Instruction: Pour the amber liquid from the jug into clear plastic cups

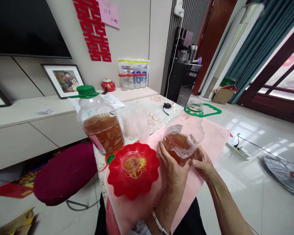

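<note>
Both my hands wrap the base of an open plastic jug (183, 137) with amber liquid and a green handle ring; it is tilted slightly. My left hand (172, 168) grips its near left side and my right hand (203, 161) its right side. To the left, a red scalloped plate (133, 181) carries a small clear cup (131, 161) holding a little amber liquid. Behind the plate stands a second jug (100, 125) with a green cap, about half full. A green loose cap (110, 159) lies beside the plate.
Stacked clear plastic cups (136, 124) stand mid-table on a pink cloth (215, 137). A dark red cushion (63, 173) sits left of the table. Jars (133, 81) and a red pot (108, 85) line the cabinet. A power strip (238, 150) lies on the floor right.
</note>
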A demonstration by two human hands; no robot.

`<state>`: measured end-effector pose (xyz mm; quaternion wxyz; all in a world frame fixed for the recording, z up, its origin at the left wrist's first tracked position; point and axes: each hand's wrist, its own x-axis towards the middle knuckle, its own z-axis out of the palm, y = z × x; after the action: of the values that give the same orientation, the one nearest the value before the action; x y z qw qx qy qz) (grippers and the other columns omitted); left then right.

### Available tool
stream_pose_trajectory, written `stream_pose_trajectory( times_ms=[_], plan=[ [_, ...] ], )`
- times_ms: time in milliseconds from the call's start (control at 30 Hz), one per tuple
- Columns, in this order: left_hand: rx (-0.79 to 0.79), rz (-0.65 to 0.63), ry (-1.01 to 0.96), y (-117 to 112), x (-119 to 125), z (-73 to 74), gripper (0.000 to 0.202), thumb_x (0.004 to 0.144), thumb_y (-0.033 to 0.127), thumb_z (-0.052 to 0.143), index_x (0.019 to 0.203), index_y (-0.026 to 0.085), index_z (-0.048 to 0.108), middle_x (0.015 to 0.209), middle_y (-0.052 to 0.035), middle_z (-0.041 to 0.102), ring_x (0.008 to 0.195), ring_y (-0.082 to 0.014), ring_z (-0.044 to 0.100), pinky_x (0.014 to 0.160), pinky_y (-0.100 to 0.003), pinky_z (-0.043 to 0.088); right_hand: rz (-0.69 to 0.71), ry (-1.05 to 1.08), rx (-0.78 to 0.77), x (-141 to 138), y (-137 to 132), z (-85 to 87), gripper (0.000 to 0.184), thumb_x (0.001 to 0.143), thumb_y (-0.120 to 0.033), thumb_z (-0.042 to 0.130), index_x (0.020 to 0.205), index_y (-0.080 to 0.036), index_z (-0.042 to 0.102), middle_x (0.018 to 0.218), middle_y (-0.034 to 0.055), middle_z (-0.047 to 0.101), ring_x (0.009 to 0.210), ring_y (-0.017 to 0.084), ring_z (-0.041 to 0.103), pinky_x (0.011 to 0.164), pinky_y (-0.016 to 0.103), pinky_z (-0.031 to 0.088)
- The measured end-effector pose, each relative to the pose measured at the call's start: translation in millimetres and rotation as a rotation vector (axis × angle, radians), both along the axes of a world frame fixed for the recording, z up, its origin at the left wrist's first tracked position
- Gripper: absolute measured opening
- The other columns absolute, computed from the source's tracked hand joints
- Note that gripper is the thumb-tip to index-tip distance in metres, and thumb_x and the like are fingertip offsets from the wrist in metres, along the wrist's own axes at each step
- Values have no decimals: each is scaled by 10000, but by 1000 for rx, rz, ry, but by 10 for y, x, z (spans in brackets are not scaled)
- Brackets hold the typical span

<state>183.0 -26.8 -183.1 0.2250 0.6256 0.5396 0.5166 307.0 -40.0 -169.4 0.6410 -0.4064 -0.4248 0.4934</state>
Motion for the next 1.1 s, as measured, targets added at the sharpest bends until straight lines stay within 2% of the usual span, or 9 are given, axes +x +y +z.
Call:
stream_pose_trajectory(
  times_ms=[167,367,500,567,667,800,900,1000,1100],
  plan=[
    [-14,-14,-33,-136,-38,38,1245,714,157,858,1593,139,-23,1628,-296,183,1549,-447,260,1245,-618,374,-133,70,-18,-82,-237,-123,1055,660,-430,954,1577,-346,439,1676,91,416,1533,353,404,1275,582,287],
    [-18,-107,-64,-557,-275,292,1312,626,58,837,1618,272,4,1678,-204,195,1563,-395,285,1256,-611,375,-354,176,-146,-122,-562,-364,642,746,-336,906,1343,-293,674,1437,116,679,1366,328,615,1268,589,308],
    [-51,-170,-79,-642,-691,482,1238,668,69,814,1619,324,64,1692,-142,240,1589,-361,258,1283,-563,363,-461,203,-224,-183,-675,-416,531,714,-363,919,1211,-292,747,1342,88,737,1237,303,703,1259,551,351],
    [-45,-105,-76,-582,-961,541,1119,756,176,801,1615,358,107,1698,-113,230,1594,-359,240,1284,-606,334,-493,175,-255,-221,-713,-417,520,690,-407,927,1167,-277,766,1273,91,765,1150,286,736,1228,533,402],
    [-36,64,-118,-403,-1331,566,1033,738,279,821,1589,255,236,1667,-170,246,1574,-397,270,1276,-596,348,-502,115,-266,-272,-759,-417,477,676,-440,932,1100,-276,787,1139,69,797,1023,232,753,1107,433,535],
    [-224,109,-191,-153,-1640,449,1092,682,362,831,1584,177,243,1665,-190,237,1568,-376,277,1301,-595,282,-476,71,-252,-346,-804,-403,444,651,-419,957,1040,-267,805,991,51,803,922,192,743,873,270,614],
    [-289,49,-229,-42,-1746,286,1092,695,389,810,1586,172,217,1643,-202,296,1538,-346,351,1276,-571,339,-385,-85,-218,-458,-849,-345,389,698,-441,929,1013,-250,802,942,61,790,874,204,733,800,271,613],
    [-307,-12,-249,6,-1778,177,1040,726,348,790,1583,225,215,1623,-173,354,1507,-297,416,1253,-516,390,-173,-382,-146,-664,-905,-241,253,831,-451,823,969,-244,778,950,58,765,840,208,712,753,290,590],
    [-296,-23,-245,32,-1767,172,966,751,317,762,1570,234,255,1600,-154,398,1509,-269,412,1259,-499,381,103,-618,-30,-936,-946,-154,124,938,-357,703,925,-235,717,930,40,732,825,188,686,734,284,545]
  ],
)
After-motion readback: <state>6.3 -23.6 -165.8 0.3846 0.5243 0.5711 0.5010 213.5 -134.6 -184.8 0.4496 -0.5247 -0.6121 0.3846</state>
